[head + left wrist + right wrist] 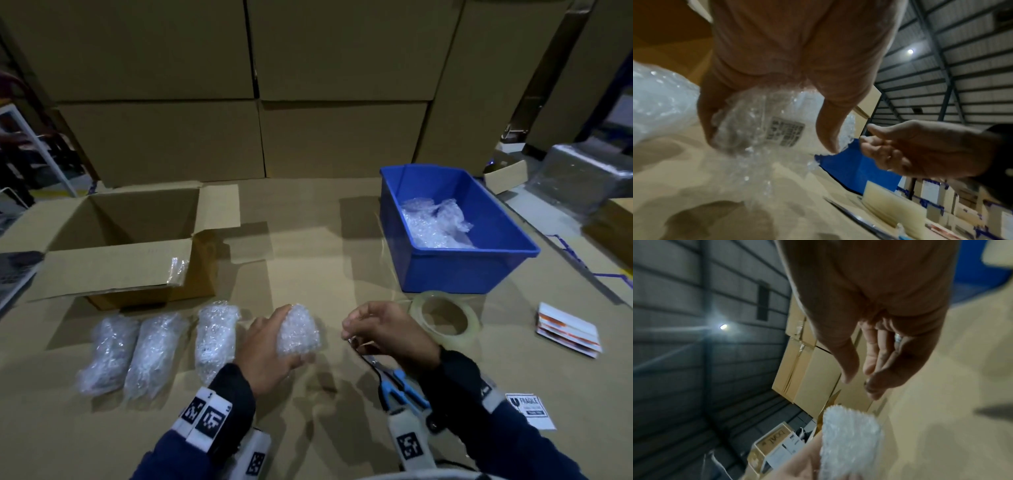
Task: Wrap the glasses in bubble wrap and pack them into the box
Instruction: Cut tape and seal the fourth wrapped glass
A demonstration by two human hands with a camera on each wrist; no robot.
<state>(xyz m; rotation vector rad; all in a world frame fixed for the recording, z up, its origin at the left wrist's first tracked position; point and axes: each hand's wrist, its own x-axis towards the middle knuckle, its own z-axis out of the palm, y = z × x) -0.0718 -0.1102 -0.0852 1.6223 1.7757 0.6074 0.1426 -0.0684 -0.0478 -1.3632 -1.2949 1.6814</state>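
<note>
My left hand grips a bubble-wrapped glass just above the cardboard-covered table, fingers over its top and thumb below. The left wrist view shows the glass with a barcode label under the wrap and loose wrap trailing down. My right hand hovers just right of it, fingers loosely curled. In the right wrist view its thumb and fingers stand apart with nothing visible between them. Three wrapped glasses lie in a row to the left. The open cardboard box sits behind them.
A blue bin at the right holds loose bubble wrap. A clear tape roll lies in front of it. Blue-handled scissors lie under my right wrist. A label stack and a fragile sticker sit far right. Stacked cartons wall the back.
</note>
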